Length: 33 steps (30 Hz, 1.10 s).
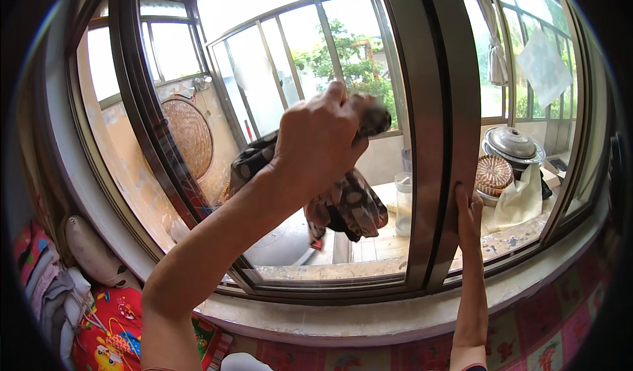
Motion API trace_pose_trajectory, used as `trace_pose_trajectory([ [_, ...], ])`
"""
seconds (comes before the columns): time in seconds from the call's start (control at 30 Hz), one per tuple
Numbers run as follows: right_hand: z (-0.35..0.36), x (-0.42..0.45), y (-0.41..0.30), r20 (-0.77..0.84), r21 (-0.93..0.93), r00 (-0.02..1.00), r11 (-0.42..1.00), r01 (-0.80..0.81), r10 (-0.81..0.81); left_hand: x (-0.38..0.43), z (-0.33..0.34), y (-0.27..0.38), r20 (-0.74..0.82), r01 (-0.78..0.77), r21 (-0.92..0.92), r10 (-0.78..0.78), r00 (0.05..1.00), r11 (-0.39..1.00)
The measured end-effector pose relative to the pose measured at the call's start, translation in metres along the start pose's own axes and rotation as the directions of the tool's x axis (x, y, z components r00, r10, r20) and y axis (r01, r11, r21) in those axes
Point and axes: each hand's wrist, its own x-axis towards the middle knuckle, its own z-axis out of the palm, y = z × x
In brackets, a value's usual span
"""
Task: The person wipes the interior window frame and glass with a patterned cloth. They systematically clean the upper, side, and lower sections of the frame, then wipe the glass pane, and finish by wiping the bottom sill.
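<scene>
My left hand (321,133) is raised in front of a sliding window's glass pane (277,89), closed on a dark patterned cloth (353,205). Light spots cover the cloth, which hangs below the hand and also shows to its left and beyond the knuckles. Whether it touches the glass cannot be told. Lower on the right, my right hand (468,212) rests against the brown metal window frame (437,123), its thumb on the frame's face and its fingers around the edge.
A pale sill (316,316) runs below the window. Folded clothes (54,292), a pillow (94,252) and a red printed fabric (111,331) lie at lower left. Behind the window are a round woven tray (190,138), a lidded metal pot (514,143) and a basket (493,173).
</scene>
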Motion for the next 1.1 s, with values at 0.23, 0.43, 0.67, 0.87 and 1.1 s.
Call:
trace_pose_trajectory([
  [0.23, 0.003, 0.002, 0.004, -0.060, -0.025, 0.995, 0.997, 0.077, -0.078, 0.005, -0.014, -0.044, -0.114, 0.279, -0.099, -0.290, 0.950, 0.955],
  [0.43, 0.003, 0.000, 0.010, -0.107, -0.006, 0.991, 0.996, 0.086, -0.086, -0.001, 0.025, 0.008, -0.168, -0.057, 0.194, 0.091, 0.982, 0.979],
  [0.67, -0.001, 0.001, 0.017, -0.084, -0.032, 0.993, 0.996, 0.079, -0.082, -0.055, 0.019, -0.039, -0.040, -0.163, 0.119, 0.168, 0.985, 0.979],
  [0.87, 0.000, -0.001, 0.020, -0.050, 0.004, 0.999, 1.000, 0.016, -0.016, -0.031, -0.036, -0.164, -0.460, 0.288, 0.106, -0.210, 0.863, 0.952],
  [1.1, -0.011, 0.002, 0.022, -0.066, -0.033, 0.997, 0.999, 0.025, -0.028, -0.051, -0.007, -0.086, -0.182, 0.078, 0.089, -0.061, 0.981, 0.993],
])
